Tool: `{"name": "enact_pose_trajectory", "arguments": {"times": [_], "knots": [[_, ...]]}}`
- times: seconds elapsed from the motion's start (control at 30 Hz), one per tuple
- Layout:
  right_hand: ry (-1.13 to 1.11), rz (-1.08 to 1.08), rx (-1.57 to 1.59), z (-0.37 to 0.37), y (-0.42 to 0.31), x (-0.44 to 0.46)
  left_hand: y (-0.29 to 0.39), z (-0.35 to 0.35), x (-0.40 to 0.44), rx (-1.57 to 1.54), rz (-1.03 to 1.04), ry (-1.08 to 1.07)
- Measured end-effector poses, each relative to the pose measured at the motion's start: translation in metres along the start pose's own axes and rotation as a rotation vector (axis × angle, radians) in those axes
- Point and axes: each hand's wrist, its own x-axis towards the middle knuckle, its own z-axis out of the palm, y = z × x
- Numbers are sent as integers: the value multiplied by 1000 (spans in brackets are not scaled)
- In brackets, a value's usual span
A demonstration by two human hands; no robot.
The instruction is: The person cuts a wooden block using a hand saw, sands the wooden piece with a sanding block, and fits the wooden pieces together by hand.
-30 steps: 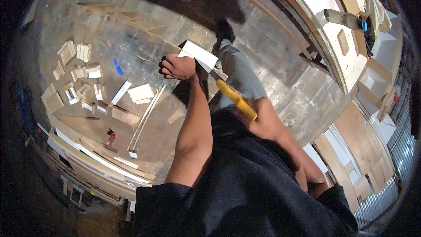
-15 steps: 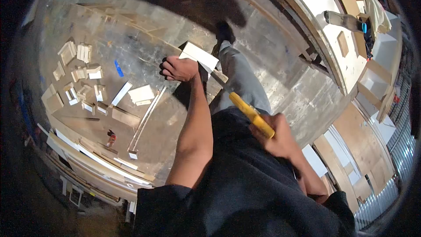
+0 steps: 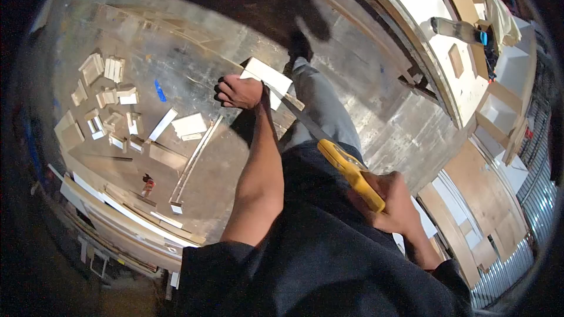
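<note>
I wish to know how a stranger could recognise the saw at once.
Start at the black shirt, bottom centre, and go to the person's right hand. The saw extends from there toward the pale board beside the left hand. Its yellow handle sets it apart from that board.

the saw blade (image 3: pixel 302 118) looks metal, its handle (image 3: pixel 351 175) smooth plastic.

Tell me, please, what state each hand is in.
Left hand: curled by the board; grip cannot be told.
Right hand: closed, holding the saw.
</note>
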Motion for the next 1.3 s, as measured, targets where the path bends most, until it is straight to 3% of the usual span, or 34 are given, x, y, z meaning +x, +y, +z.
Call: {"name": "enact_pose_trajectory", "arguments": {"times": [0.07, 0.1, 0.17, 0.23, 0.27, 0.3, 0.33, 0.4, 0.43, 0.47, 0.53, 0.63, 0.83, 0.93, 1.3], "knots": [[-74, 159, -9, -20, -15, -31, -5, -2, 1, 53, 49, -42], [1, 133, -100, -29, -20, -51, -9, 7, 0, 50, 41, -39], [156, 99, -286, -46, -29, -92, -15, 33, -5, -101, -121, -235], [391, 4, -338, -34, 20, -87, -32, 63, -14, -3, -18, 44], [514, -7, -289, -22, 46, -73, -9, -4, 0, -58, 54, -40], [525, -31, -185, -14, 52, -20, 2, -43, 8, -108, 124, -128], [536, -57, -79, -5, 58, 32, 3, -15, 5, -63, -37, -84], [500, -99, -51, 16, 82, 141, -2, -7, 5, -55, -42, -95], [599, -279, -90, 35, 98, 197, 2, -10, 4, -61, -42, -66], [621, -360, 4, 57, 122, 247, 6, -15, 8, -72, -124, -184], [440, -148, 23, 72, 124, 299, 6, -12, 7, -84, -135, -157], [276, -85, -17, 87, 117, 326, 3, -11, 3, -90, -131, -138], [26, -162, -283, 88, 111, 355, 6, -9, 6, -98, -104, -85], [-105, -94, -186, 82, 110, 356, 7, -8, 8, -109, -114, -89], [-114, -172, -279, 88, 118, 368, 0, 1, 8, -115, -30, 4]]}}
